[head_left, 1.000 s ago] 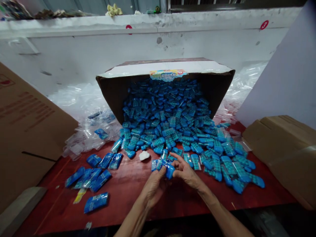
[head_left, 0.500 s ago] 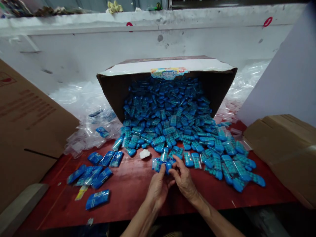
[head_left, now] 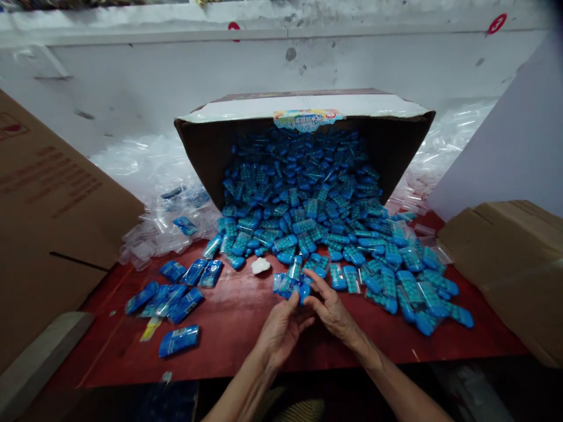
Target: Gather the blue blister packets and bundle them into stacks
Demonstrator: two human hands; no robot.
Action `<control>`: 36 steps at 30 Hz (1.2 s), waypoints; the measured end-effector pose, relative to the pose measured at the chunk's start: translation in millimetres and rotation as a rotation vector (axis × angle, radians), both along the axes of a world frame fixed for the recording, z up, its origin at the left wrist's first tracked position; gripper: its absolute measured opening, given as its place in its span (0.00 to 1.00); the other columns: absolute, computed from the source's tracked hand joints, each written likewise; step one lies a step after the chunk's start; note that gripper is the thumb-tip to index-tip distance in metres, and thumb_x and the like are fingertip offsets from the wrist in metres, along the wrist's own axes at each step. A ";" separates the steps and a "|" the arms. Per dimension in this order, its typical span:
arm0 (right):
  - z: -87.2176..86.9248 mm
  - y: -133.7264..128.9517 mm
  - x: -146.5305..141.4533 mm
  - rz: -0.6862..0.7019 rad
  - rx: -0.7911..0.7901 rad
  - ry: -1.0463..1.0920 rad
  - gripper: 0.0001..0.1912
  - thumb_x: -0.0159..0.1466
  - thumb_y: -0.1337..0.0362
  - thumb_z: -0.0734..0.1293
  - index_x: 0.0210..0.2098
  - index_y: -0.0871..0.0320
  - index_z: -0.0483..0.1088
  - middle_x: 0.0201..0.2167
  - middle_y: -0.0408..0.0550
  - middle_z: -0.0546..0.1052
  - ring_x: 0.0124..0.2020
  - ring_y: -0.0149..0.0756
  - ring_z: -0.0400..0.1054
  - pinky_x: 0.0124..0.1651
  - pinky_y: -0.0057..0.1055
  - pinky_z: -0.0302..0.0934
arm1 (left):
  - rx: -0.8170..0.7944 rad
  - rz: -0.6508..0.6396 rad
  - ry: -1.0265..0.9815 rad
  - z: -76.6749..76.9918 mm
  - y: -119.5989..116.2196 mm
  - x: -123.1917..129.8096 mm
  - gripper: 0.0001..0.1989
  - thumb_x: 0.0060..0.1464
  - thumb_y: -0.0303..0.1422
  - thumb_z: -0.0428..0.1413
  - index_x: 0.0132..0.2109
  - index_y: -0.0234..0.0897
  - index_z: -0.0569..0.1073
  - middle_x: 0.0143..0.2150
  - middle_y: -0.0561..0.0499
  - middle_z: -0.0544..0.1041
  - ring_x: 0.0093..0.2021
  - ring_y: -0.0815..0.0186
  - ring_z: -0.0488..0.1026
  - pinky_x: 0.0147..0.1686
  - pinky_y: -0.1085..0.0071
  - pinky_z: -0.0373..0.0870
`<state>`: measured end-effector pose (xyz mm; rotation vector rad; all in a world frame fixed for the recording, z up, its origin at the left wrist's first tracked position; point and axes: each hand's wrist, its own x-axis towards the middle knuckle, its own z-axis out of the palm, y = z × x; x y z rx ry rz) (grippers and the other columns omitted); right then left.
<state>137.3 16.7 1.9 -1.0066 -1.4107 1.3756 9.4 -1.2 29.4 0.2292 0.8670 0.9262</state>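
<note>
Both hands meet over the red table [head_left: 237,328], at the front of a heap of small blue-capped clear containers [head_left: 303,228]. My left hand [head_left: 284,325] has its thumb and fingers closed on a blue packet [head_left: 285,283] with a clear container [head_left: 295,268] against it. My right hand [head_left: 328,305] touches the right side of the same packet, its index finger stretched forward and its thumb bent inward. Fingertips partly cover the packet. A white lump [head_left: 261,266] lies just left of it.
A big open carton [head_left: 193,152] lies on its side behind the heap. Clear plastic pieces [head_left: 149,228] pile up at left, beside several blue packets [head_left: 179,340]. Brown cartons stand at left [head_left: 53,211] and right [head_left: 505,258].
The whole view has shifted slightly, with the table and carton appearing higher. Both hands stay at the packet, and their fingers have moved only a little.
</note>
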 end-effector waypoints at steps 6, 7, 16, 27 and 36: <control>-5.2 3.4 2.3 0.108 -0.165 0.262 0.30 0.55 0.59 0.64 0.55 0.50 0.50 0.28 0.40 0.64 0.29 0.28 0.60 0.37 0.28 0.56 | 0.053 -0.096 0.017 5.7 2.8 -5.6 0.10 0.47 0.33 0.54 0.37 0.32 0.72 0.34 0.46 0.76 0.36 0.64 0.73 0.35 0.69 0.67; -3.3 3.0 2.1 0.111 -0.162 0.250 0.31 0.54 0.60 0.65 0.55 0.50 0.50 0.29 0.40 0.64 0.30 0.28 0.60 0.38 0.28 0.56 | 0.061 -0.097 0.037 7.3 4.1 -6.6 0.11 0.47 0.34 0.54 0.37 0.32 0.72 0.34 0.46 0.76 0.34 0.64 0.73 0.35 0.69 0.67; -2.7 2.3 0.4 0.140 -0.186 0.349 0.33 0.51 0.62 0.68 0.54 0.51 0.53 0.29 0.40 0.64 0.30 0.28 0.60 0.35 0.26 0.55 | 0.107 -0.196 0.066 13.4 7.1 -9.9 0.13 0.47 0.35 0.54 0.40 0.33 0.71 0.37 0.44 0.75 0.33 0.65 0.73 0.30 0.72 0.67; 3.7 -2.0 -0.5 0.116 -0.109 0.250 0.26 0.59 0.57 0.60 0.55 0.52 0.52 0.35 0.45 0.67 0.34 0.30 0.62 0.42 0.30 0.56 | 0.080 -0.093 0.053 1.9 0.5 -8.4 0.13 0.45 0.35 0.55 0.38 0.32 0.72 0.33 0.45 0.76 0.34 0.63 0.73 0.36 0.68 0.66; -3.3 -3.4 3.1 0.084 -0.162 0.203 0.27 0.56 0.53 0.62 0.53 0.53 0.56 0.29 0.43 0.67 0.29 0.31 0.62 0.35 0.29 0.58 | 0.054 -0.064 0.109 -1.6 -6.7 -3.4 0.14 0.44 0.37 0.56 0.36 0.32 0.73 0.32 0.44 0.76 0.33 0.63 0.73 0.33 0.69 0.66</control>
